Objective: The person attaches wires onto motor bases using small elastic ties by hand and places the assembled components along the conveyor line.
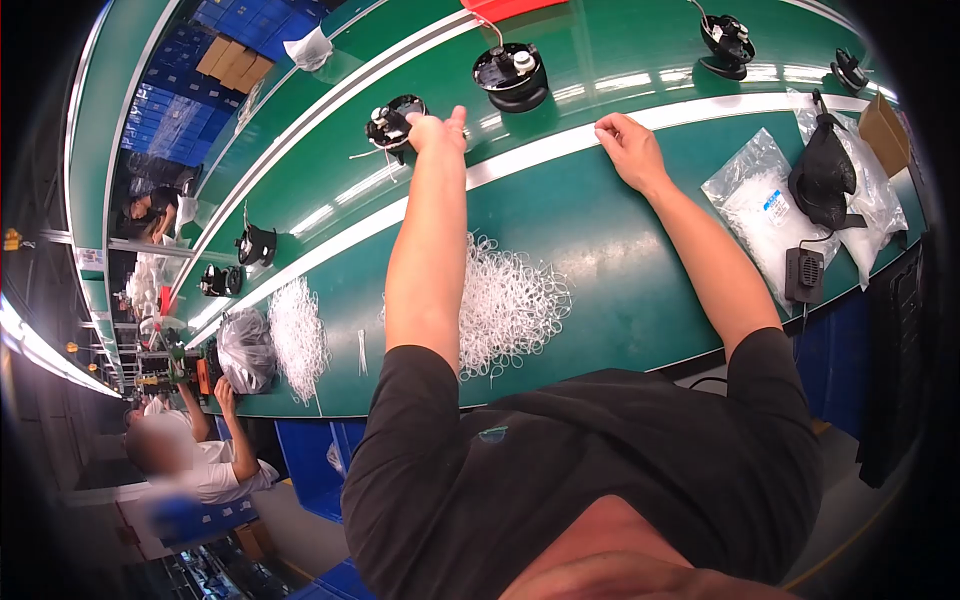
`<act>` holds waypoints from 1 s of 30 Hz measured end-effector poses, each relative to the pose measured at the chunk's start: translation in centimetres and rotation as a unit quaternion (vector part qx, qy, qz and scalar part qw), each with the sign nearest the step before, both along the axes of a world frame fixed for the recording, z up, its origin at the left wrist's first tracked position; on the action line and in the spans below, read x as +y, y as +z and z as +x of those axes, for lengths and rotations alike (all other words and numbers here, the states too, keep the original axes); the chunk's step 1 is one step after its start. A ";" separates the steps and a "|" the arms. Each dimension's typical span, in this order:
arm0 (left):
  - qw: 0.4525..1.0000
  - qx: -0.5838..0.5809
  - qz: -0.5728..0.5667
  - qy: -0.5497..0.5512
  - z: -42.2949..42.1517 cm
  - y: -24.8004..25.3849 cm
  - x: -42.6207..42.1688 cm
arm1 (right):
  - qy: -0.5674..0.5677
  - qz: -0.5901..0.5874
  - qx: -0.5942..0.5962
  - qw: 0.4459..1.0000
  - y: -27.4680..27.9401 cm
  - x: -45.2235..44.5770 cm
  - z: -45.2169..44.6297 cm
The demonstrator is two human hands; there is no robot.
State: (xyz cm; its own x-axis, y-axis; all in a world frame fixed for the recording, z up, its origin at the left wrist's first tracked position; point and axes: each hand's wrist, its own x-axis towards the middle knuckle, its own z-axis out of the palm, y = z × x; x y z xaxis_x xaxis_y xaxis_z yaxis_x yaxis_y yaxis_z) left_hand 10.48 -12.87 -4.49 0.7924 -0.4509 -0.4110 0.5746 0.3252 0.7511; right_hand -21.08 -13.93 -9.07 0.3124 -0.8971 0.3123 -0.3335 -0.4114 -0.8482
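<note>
My left hand point(438, 130) reaches over the green conveyor and touches the edge of a black round unit point(397, 122) with a white part and loose wire; its thumb and fingers are apart. My right hand point(630, 148) rests at the white conveyor edge with fingers curled, and what is in it, if anything, is hidden. Another black unit point(510, 76) with a white knob sits on the belt between and beyond my hands. A large heap of white looped ties point(505, 308) lies on the green table beside my left forearm.
More black units point(727, 45) stand along the belt. At right are a bag of white ties point(755, 200), a black fan-like device point(825, 175) and a cardboard box point(884, 135). At left lie another tie pile point(297, 340), a plastic bag point(245, 350) and a co-worker point(215, 465).
</note>
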 end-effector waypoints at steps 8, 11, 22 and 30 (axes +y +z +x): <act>0.994 -0.106 0.036 0.017 1.5 1.1 3.7 | 0.007 0.042 -0.071 0.997 -0.2 -0.5 -0.5; 0.971 -0.205 0.011 -0.123 1.0 2.7 7.1 | 0.015 0.089 -0.115 0.989 0.6 -0.8 -0.8; 0.747 -0.399 0.107 -0.521 -8.5 7.4 14.1 | 0.227 0.264 0.027 0.937 12.4 1.3 0.8; 0.586 -0.494 0.106 -0.633 -11.5 5.1 13.9 | 0.345 0.287 -0.026 0.893 9.2 3.6 -1.9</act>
